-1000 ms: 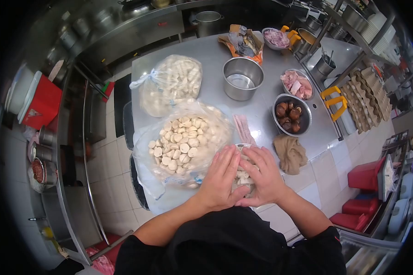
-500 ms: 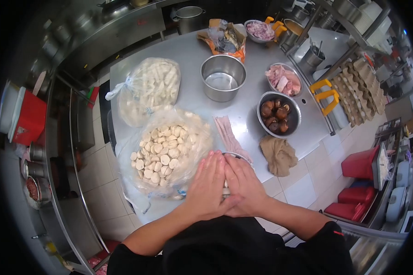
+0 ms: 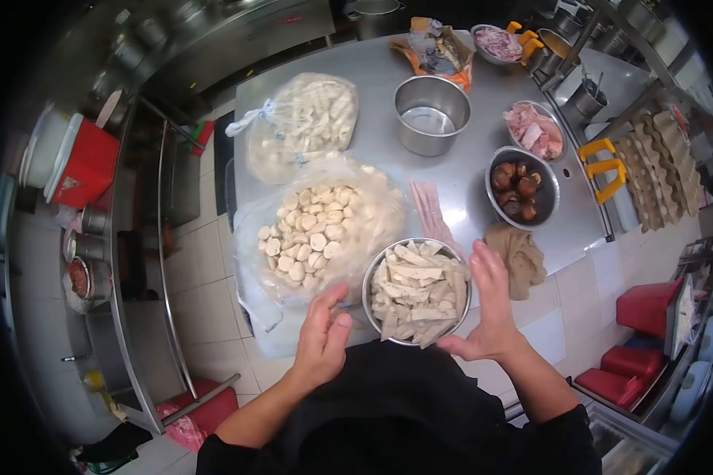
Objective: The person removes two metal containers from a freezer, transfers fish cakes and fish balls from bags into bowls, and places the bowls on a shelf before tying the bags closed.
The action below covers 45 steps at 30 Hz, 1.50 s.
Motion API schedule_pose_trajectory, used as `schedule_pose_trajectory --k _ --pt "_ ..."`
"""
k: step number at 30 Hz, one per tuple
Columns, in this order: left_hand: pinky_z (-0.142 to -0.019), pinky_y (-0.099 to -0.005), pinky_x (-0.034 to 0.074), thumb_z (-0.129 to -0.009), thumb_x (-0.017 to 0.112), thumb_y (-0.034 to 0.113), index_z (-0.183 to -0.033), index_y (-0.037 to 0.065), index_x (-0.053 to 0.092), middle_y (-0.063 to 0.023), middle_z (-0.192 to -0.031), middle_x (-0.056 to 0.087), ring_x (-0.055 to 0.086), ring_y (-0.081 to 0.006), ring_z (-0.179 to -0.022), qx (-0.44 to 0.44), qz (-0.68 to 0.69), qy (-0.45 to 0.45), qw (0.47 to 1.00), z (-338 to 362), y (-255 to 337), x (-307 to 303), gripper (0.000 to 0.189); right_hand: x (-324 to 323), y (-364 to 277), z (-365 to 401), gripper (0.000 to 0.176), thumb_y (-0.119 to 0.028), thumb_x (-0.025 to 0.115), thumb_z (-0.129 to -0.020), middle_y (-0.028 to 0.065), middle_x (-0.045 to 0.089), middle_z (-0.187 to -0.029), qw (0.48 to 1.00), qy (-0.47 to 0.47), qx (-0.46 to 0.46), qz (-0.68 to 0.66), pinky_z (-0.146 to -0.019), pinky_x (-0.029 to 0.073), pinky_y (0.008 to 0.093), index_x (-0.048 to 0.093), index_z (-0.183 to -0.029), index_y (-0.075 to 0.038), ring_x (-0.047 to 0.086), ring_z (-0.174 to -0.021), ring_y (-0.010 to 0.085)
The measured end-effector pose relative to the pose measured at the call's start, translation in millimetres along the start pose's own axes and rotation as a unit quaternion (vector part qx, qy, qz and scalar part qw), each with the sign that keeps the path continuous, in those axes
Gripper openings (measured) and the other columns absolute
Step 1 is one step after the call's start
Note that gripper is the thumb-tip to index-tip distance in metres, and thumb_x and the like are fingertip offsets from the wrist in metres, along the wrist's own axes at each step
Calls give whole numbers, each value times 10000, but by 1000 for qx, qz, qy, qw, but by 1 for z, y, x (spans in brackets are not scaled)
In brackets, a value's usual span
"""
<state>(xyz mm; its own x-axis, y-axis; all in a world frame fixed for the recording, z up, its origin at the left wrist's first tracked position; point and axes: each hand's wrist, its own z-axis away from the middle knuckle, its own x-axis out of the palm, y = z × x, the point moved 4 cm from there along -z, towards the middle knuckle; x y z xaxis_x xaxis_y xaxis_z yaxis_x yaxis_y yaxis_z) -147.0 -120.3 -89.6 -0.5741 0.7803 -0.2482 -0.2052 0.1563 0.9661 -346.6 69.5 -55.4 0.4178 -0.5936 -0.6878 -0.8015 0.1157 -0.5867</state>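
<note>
A steel bowl (image 3: 367, 299) heaped with pale, speckled strips (image 3: 417, 286) stands at the near edge of the table, between my two hands. My left hand (image 3: 322, 336) is off to its left, fingers slightly curled and holding nothing. On the other side, my right hand (image 3: 491, 313) is open, thumb apart from the fingers and close by the rim. Beyond my left hand lies an open plastic bag (image 3: 384, 206) of round, cream-coloured cut pieces (image 3: 313, 233). A pink cloth (image 3: 431, 210) rests behind the bowl, and a brown cloth (image 3: 521, 257) lies past my right hand.
Farther back are a tied bag of pale strips (image 3: 313, 119) and a deep steel pot (image 3: 404, 133). To the right sit a bowl of dark mushrooms (image 3: 519, 190) and a bowl of raw meat (image 3: 537, 131). Egg trays (image 3: 653, 174) stand beyond the table's right edge.
My hands, earlier pressed together over the bowl, have parted to either side, uncovering the strips in it. The whole view has shifted, so the table appears farther right.
</note>
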Motion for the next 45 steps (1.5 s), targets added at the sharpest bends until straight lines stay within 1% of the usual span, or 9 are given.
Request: schedule_pose_trajectory --k 3,9,15,18,30,33,36,39,45 --pt "-966 -441 446 -920 619 162 -1166 40 615 -146 -1186 576 535 -316 -1169 -96 -181 -118 972 18 -20 -7 274 8 14 23 1064 -620 728 -742 310 355 -1446 997 42 35 -45 -1101 287 541 311 -1465 39 373 -1340 450" --pt "-820 -355 491 -825 679 145 -1058 121 666 -55 -1041 598 581 -260 -999 169 -422 -218 864 14 -28 -15 235 12 7 30 1038 -616 734 -742 301 351 -1439 998 35 20 -44 -1088 308 526 331 -1455 22 379 -1321 441" --pt "-774 -348 496 -816 695 155 -1041 105 653 -81 -1013 591 583 -278 -955 173 -413 -215 868 30 -55 -38 234 16 -34 -4 1076 -670 742 -702 312 348 -1435 998 22 -17 52 -1072 277 587 352 -1435 13 371 -1308 468" --pt "-741 -395 505 -814 722 189 -1070 91 630 -107 -983 575 590 -302 -911 68 -248 -129 958 25 -29 -34 289 17 -37 -4 1099 -679 745 -692 319 335 -1440 997 26 -13 68 -1070 259 611 339 -1442 15 354 -1315 483" --pt "-698 -424 529 -801 715 260 -983 48 574 -144 -902 609 640 -338 -846 75 -465 -167 866 19 -53 10 312 31 -26 14 1182 -703 752 -664 317 276 -1475 995 48 -1 84 -1073 245 627 273 -1475 11 319 -1332 494" --pt "-659 -379 534 -841 696 197 -1083 24 588 -130 -849 629 672 -270 -784 52 -458 -169 871 21 -55 -4 317 29 -30 12 1179 -704 755 -658 319 288 -1468 995 43 -7 86 -1076 240 628 289 -1467 17 327 -1332 492" --pt "-648 -322 533 -890 675 166 -1199 -9 569 -120 -815 663 683 -196 -726 -142 -142 -134 970 22 -10 -23 370 28 -28 10 1191 -709 742 -673 331 283 -1480 995 41 -13 88 -1096 232 593 272 -1476 35 306 -1353 482" --pt "-655 -282 527 -911 684 173 -1333 1 513 -100 -800 682 657 -125 -673 -127 109 -72 983 6 20 -11 487 28 -28 9 1198 -711 736 -681 336 275 -1489 995 39 -14 86 -1107 229 576 260 -1482 43 293 -1365 480" --pt "-584 -234 512 -902 694 111 -1519 50 285 -54 -743 629 624 -108 -639 -18 -183 -172 968 -33 19 10 742 29 -30 3 1206 -696 783 -622 326 279 -1469 997 35 -12 62 -1082 238 613 300 -1464 20 308 -1346 493"
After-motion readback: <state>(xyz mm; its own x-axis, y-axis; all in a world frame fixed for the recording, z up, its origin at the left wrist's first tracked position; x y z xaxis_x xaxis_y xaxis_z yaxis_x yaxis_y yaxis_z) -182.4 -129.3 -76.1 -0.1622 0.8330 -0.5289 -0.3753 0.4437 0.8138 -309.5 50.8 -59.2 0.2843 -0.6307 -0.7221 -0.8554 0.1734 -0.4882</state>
